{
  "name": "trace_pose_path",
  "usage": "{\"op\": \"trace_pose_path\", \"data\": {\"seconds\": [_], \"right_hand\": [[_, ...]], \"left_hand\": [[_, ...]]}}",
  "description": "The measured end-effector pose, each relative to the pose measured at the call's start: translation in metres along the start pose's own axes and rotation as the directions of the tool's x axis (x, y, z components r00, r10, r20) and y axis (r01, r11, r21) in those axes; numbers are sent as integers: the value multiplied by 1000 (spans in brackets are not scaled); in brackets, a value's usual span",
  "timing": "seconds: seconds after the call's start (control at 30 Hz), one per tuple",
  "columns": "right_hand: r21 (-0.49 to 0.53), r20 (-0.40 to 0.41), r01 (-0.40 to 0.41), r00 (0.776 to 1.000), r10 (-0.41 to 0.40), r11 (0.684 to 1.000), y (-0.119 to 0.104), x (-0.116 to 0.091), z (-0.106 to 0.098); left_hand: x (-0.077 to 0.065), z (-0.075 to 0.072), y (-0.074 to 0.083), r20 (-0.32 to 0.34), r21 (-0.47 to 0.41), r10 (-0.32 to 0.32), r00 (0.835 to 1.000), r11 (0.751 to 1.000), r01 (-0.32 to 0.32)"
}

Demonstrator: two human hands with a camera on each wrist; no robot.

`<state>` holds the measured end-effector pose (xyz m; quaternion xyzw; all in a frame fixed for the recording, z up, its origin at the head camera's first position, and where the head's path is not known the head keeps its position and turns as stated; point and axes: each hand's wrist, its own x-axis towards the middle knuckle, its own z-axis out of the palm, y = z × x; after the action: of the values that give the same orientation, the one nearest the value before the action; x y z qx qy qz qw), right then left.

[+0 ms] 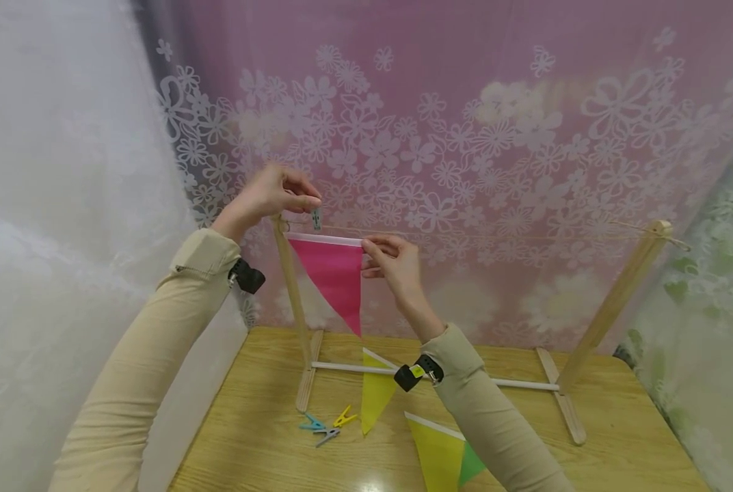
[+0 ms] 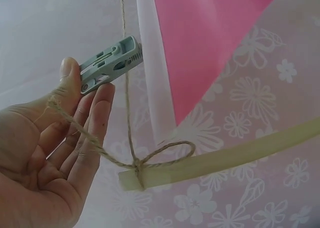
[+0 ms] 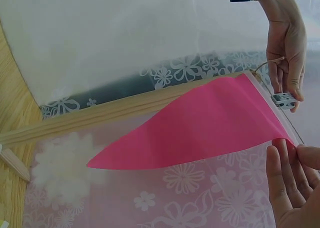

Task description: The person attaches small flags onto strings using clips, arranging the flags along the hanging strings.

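A grey-green clothespin (image 2: 111, 64) is pinched between the thumb and fingers of my left hand (image 1: 273, 191), close to the left post's top. Its far end is at the twine (image 2: 129, 103) and the white upper band of a pink triangular pennant (image 1: 337, 273); whether it bites on them I cannot tell. My right hand (image 1: 399, 265) pinches the pennant's upper right corner, keeping the white band along the twine. The pennant's point hangs down. In the right wrist view, the left hand (image 3: 287, 58) and clothespin appear beyond the pink cloth.
Wooden posts, left (image 1: 292, 294) and right (image 1: 612, 307), carry the twine, joined low by a white rod (image 1: 526, 385). On the table (image 1: 249, 410) lie blue (image 1: 312, 422), yellow (image 1: 344, 417) and grey (image 1: 327, 435) clothespins, yellow pennants (image 1: 435, 451) and a green one (image 1: 471, 465).
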<state>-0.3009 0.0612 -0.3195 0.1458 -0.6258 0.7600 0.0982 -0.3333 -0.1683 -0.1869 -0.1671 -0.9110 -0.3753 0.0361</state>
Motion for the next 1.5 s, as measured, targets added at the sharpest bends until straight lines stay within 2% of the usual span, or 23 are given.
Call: {"op": "trace_pose_path", "data": {"seconds": [0.5,0.77,1.1,1.5], "right_hand": [[6,2,15,1000,-15,1000,0,0,4],[-11,10,33,999,-33,999,-1,0,5],[-17,3,36,999,-36,999,0,0,6],[-15,-40,64,997,-64,998,-1,1,8]], "left_hand": [[-1,5,-3,68,-40,-25,997,999,28],[-2,7,-5,66,-44,-16,998,999,19],[-2,7,-4,62,-42,-41,997,998,44],[0,7,-1,54,-35,-51,997,998,53]]}}
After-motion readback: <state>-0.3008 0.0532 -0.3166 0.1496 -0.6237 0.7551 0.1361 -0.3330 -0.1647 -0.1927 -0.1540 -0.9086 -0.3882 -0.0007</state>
